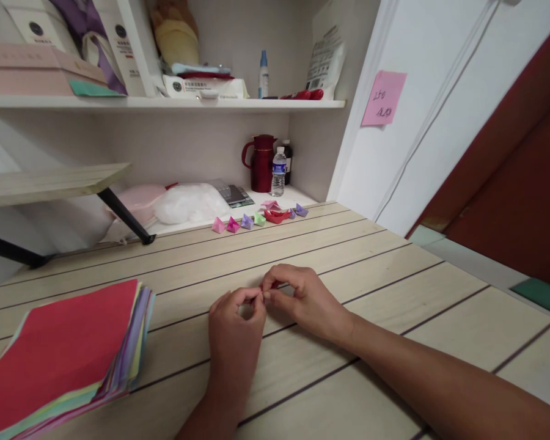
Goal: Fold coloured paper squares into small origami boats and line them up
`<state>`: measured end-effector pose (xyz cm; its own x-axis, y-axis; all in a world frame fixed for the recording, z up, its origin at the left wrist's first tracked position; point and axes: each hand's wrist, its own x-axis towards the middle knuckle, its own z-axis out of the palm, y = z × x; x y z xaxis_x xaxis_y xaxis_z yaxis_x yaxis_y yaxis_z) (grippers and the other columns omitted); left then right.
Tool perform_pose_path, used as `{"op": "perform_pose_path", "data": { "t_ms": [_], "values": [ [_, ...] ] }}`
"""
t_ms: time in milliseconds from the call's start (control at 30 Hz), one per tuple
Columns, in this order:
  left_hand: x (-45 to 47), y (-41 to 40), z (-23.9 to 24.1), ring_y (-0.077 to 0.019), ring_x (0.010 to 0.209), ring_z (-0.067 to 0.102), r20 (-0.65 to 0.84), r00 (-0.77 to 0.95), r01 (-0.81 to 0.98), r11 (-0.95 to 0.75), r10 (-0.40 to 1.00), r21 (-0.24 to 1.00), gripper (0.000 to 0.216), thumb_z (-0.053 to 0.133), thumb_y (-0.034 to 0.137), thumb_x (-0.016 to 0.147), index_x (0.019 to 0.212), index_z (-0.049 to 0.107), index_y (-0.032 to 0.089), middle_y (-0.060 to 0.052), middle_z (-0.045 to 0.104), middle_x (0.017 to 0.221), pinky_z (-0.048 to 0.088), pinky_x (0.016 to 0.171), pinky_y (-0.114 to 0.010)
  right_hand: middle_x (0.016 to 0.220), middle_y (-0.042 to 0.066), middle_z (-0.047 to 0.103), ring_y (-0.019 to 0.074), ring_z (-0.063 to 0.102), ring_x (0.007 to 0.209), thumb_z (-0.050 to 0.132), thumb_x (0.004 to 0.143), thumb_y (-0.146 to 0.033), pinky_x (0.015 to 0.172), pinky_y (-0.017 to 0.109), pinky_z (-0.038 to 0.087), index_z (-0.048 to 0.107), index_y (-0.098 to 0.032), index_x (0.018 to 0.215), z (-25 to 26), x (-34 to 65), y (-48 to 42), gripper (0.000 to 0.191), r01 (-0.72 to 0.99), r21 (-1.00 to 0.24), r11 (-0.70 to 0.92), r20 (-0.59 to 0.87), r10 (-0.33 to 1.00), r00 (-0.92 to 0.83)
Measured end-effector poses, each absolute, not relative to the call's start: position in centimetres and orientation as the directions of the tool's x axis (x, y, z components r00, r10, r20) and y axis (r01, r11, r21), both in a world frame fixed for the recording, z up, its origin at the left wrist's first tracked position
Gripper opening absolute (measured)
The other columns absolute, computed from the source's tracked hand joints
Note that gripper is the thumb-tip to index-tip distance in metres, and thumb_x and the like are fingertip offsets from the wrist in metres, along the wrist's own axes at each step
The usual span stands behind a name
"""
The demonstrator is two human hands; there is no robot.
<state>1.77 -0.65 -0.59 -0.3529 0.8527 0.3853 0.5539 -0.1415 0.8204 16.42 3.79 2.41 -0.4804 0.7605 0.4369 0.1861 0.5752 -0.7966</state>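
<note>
Over the middle of the table, my left hand [237, 321] and my right hand [305, 299] meet at the fingertips. Thumb and index finger of each are pinched together. Whatever lies between the fingertips, if anything, is too small or hidden to make out. Beyond them, along the far table edge, stands a row of small folded paper pieces: a pink one [218, 225], a magenta one [233, 225], a purple one [247, 221], a green one [259, 219] and a red paper boat [277, 216], with several others at the right end.
A thick stack of coloured paper [64, 342], red on top, lies at the left. Behind it stands a small raised wooden stand [55, 183] on black legs. On the lower shelf are a red jug [262, 162], a water bottle [278, 172] and a white plastic bag [190, 203].
</note>
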Motion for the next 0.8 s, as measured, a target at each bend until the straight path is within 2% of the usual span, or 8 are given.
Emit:
{"op": "perform_pose_path", "data": {
  "t_ms": [233,400,800],
  "values": [
    [2.1,-0.8,0.0,-0.0177,0.072,0.071,0.236,-0.395,0.408,-0.06,0.888,0.911,0.013,0.063,0.028,0.074,0.076,0.074,0.023,0.0,0.076,0.073,0.052,0.071,-0.027,0.071,-0.004,0.067,0.0133,0.063,0.068,0.057,0.086,-0.009,0.067,0.024,0.047,0.06,-0.021,0.075,2.5,16.3,3.9,0.016,0.105,-0.895,0.433,0.321,0.79,-0.522],
    [2.2,-0.9,0.4,-0.0171,0.072,0.071,0.15,-0.413,0.322,-0.01,0.898,0.947,0.015,0.064,0.032,0.073,0.077,0.074,0.022,0.0,0.076,0.072,0.052,0.07,-0.025,0.073,-0.003,0.067,0.0139,0.062,0.07,0.056,0.088,-0.011,0.068,0.025,0.046,0.059,-0.021,0.079,2.5,16.4,4.1,0.014,0.126,-0.889,0.439,0.311,0.784,-0.537],
    [2.4,-0.9,0.0,-0.0166,0.073,0.069,0.145,-0.422,0.319,-0.003,0.895,0.948,0.013,0.063,0.031,0.073,0.076,0.071,0.022,0.001,0.074,0.073,0.05,0.071,-0.026,0.075,-0.002,0.067,0.0126,0.06,0.07,0.059,0.085,-0.007,0.064,0.023,0.043,0.06,-0.02,0.08,2.3,16.5,4.4,0.014,0.232,-0.85,0.473,0.307,0.803,-0.511]
  ]
}}
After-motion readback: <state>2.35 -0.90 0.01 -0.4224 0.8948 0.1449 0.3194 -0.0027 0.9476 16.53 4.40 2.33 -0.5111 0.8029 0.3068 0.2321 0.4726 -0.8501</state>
